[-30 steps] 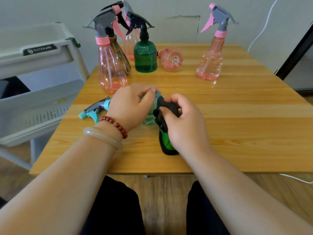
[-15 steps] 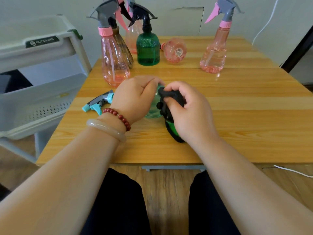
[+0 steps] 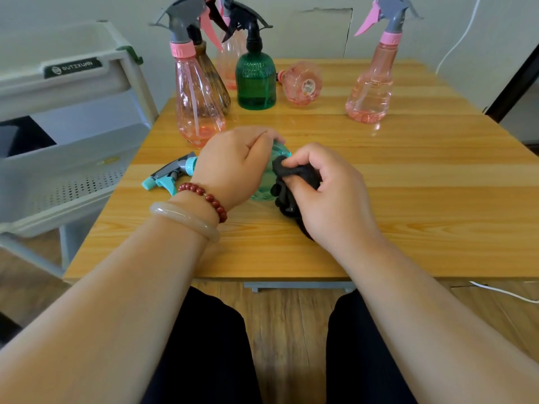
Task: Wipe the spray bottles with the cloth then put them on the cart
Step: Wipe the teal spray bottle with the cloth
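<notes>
The teal spray bottle [image 3: 268,183] is largely hidden under the left hand [image 3: 233,167], which is curled round it. The black cloth [image 3: 293,171] is gripped by the right hand [image 3: 329,196] against the bottle.

Pale wall [image 3: 315,33] with a cracked patch; white cable [image 3: 460,36] runs down it. Wood-plank floor [image 3: 291,330]. Light wooden surface [image 3: 437,199] on grey frame [image 3: 300,286].

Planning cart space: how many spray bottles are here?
7: teal one held lying down; front pink, brown, half-hidden pink, green standing back left; toppled pink centre; right pink standing.
</notes>
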Demonstrator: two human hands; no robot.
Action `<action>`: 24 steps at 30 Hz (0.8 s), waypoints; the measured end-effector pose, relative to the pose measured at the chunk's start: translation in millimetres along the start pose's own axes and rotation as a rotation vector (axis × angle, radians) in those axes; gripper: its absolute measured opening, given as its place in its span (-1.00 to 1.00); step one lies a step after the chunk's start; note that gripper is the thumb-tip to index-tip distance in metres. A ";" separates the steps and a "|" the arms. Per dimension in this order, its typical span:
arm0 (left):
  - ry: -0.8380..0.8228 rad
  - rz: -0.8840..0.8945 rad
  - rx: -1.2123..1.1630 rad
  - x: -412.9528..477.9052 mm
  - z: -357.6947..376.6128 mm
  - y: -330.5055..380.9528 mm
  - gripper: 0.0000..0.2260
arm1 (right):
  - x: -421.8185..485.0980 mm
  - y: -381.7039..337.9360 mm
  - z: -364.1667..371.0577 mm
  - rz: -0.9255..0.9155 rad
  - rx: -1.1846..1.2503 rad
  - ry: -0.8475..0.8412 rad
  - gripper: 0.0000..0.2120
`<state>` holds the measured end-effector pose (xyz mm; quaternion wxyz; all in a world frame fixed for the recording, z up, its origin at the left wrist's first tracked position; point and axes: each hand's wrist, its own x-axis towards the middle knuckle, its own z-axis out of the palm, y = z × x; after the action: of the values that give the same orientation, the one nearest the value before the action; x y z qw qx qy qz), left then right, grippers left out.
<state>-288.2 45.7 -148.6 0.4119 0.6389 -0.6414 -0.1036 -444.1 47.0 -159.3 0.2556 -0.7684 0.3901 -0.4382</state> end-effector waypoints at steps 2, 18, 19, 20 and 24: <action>0.005 0.000 -0.018 -0.6 0.5 0.8 -0.70 | -0.8 0.9 -1.8 0.048 -0.082 -0.054 -0.82; 0.019 -0.010 0.012 -3.1 -0.3 4.2 -0.70 | 3.1 -3.7 -9.9 0.204 0.011 -0.087 -0.85; 0.018 -0.003 0.015 -3.5 -0.3 4.3 -0.70 | 0.8 -3.0 -9.0 0.210 0.029 -0.086 -0.84; 0.015 0.003 0.019 -4.1 -0.2 3.7 -0.70 | -1.9 -1.6 -8.0 0.213 0.016 -0.100 -0.85; 0.024 -0.001 0.010 -2.4 1.4 3.1 -0.70 | 2.0 -1.4 -14.8 0.199 -0.167 -0.211 -0.88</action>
<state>-291.8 47.9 -148.3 0.4162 0.6427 -0.6365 -0.0930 -455.9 45.4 -150.1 0.2724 -0.7864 0.4703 -0.2938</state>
